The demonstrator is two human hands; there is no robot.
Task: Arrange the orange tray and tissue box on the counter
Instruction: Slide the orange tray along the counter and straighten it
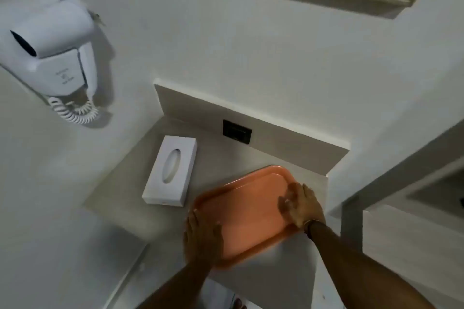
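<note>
Orange tray runs near-left to far-right, left hand and right hand flat on it.

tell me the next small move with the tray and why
Probably push the orange tray back toward the backsplash and square it up: the left hand and right hand lie flat on its ends, it sits angled, and its near corner seems to overhang the counter.
</note>
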